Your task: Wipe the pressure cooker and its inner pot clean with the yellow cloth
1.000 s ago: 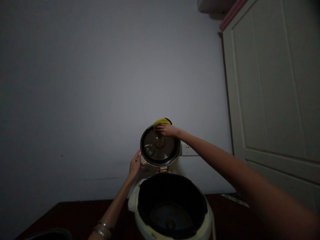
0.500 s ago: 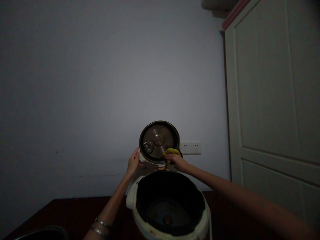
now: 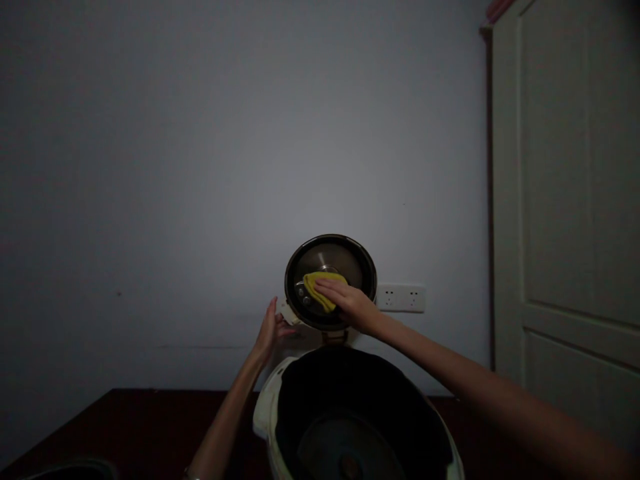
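A white rice cooker (image 3: 273, 407) stands open on a dark table, its black inner cavity facing up. Its round lid (image 3: 350, 257) is raised upright, the metal inner plate toward me. My right hand (image 3: 350, 303) presses a yellow cloth (image 3: 320, 287) flat against the middle of that plate. My left hand (image 3: 270, 330) grips the lid's left rim, thumb and fingers around its edge.
A dark wooden table (image 3: 140, 427) carries the cooker. A white wall socket (image 3: 403, 298) sits just right of the lid. A cream door (image 3: 565, 220) fills the right side. A dark rounded object (image 3: 70, 470) shows at the bottom left.
My right hand with the cloth went from the lid's top edge down to its lower right rim, then up onto the middle of the inner plate. My left hand stayed on the rim.
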The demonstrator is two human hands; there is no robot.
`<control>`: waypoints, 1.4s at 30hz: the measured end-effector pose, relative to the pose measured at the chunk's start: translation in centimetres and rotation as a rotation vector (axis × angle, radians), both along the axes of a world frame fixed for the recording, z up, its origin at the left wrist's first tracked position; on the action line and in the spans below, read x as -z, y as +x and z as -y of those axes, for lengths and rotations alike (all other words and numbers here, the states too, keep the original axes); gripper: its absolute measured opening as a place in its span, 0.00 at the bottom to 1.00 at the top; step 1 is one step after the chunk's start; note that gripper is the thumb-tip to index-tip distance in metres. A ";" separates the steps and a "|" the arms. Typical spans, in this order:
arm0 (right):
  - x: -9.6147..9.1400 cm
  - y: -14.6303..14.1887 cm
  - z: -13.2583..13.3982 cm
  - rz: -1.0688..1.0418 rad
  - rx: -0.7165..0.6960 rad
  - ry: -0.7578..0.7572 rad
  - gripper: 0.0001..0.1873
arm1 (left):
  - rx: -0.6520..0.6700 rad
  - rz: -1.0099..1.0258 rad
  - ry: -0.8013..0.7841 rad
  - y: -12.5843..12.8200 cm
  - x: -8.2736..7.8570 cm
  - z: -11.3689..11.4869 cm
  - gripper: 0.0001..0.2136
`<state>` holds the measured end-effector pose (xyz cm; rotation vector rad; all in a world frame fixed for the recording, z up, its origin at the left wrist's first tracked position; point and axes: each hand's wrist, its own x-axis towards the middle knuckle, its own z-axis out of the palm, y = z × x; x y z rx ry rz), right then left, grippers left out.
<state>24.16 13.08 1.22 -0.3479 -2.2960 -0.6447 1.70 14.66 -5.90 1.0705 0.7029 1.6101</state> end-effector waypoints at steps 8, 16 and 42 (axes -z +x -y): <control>-1.9 -7.5 -2.5 0.455 -0.018 0.281 0.16 | 0.190 0.202 0.025 -0.7 2.6 -0.9 0.20; -0.4 -7.0 -4.3 0.327 -0.070 0.031 0.18 | 0.312 0.333 0.143 -0.1 2.9 -2.1 0.20; 3.2 -4.4 -5.3 0.600 -0.122 0.215 0.17 | 0.329 0.264 0.060 0.1 2.1 -0.3 0.25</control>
